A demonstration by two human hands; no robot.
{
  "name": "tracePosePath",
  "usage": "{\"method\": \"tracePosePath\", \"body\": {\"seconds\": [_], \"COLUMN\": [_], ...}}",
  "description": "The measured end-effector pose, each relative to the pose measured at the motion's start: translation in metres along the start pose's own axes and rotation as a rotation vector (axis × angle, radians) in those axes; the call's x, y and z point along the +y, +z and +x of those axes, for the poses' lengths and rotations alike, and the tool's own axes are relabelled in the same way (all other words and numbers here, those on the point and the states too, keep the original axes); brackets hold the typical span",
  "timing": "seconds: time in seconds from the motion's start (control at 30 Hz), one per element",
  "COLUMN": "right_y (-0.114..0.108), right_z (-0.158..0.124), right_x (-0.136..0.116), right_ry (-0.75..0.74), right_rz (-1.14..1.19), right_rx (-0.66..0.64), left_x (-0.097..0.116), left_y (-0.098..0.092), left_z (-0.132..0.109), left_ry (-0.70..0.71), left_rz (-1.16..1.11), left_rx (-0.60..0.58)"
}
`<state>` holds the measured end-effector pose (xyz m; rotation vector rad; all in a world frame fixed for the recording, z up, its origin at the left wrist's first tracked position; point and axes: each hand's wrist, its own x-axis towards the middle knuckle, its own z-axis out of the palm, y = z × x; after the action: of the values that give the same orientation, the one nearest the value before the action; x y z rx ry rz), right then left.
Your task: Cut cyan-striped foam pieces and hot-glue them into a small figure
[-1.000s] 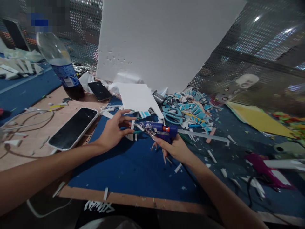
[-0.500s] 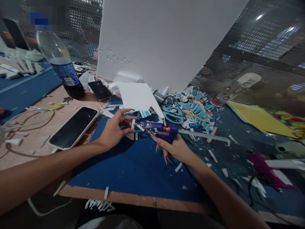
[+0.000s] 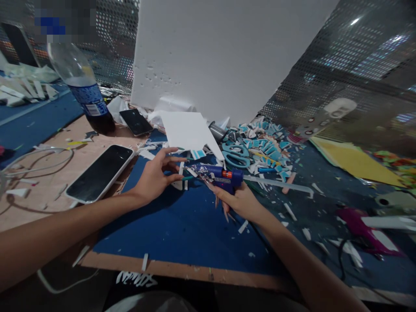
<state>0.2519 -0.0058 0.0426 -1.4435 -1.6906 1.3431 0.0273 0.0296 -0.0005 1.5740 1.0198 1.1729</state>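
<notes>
My right hand (image 3: 242, 200) is wrapped round the handle of a blue glue gun (image 3: 216, 173), over the blue mat (image 3: 182, 234). A long translucent glue stick (image 3: 279, 183) sticks out of the gun's back end. The gun's nozzle end points left, covered with scraps. My left hand (image 3: 159, 173) is at the nozzle end, its long-nailed fingers closed round a small white piece (image 3: 182, 168). Just beyond lie a white board (image 3: 185, 130) and a small blue-and-white striped piece (image 3: 198, 154).
Behind the glue gun are blue scissors (image 3: 235, 155) and a heap of scraps (image 3: 266, 145). Phones (image 3: 100, 173) and a bottle (image 3: 89, 99) stand or lie at left. A large white panel (image 3: 208, 56) rises behind. At right are yellow sheets (image 3: 357, 162) and a magenta glue gun (image 3: 368, 232).
The fingers of my right hand below the glue gun have shifted slightly. My left hand and the glue gun stay nearly where they were.
</notes>
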Motion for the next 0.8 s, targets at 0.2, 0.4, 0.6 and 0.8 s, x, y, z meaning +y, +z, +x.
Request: {"method": "tracePosePath", "body": {"seconds": [0.2, 0.4, 0.6, 0.8], "right_y": [-0.0006, -0.0002, 0.0005, -0.0024], "right_z": [0.0005, -0.0001, -0.0012, -0.0005], "right_x": [-0.0009, -0.0016, -0.0027, 0.0002], "right_ry": [0.005, 0.009, 0.016, -0.018], "right_rz": [-0.018, -0.013, -0.021, -0.147], "right_rx": [-0.005, 0.003, 0.006, 0.038], "left_x": [-0.0007, 0.0013, 0.0005, -0.0036], "left_y": [-0.0010, -0.0008, -0.0008, -0.0012], "left_z": [-0.0002, 0.0007, 0.0006, 0.0001], "left_ry": [-0.008, -0.006, 0.004, 0.039], "left_rz": [0.019, 0.023, 0.051, 0.002], "left_rx": [-0.008, 0.013, 0.013, 0.017]}}
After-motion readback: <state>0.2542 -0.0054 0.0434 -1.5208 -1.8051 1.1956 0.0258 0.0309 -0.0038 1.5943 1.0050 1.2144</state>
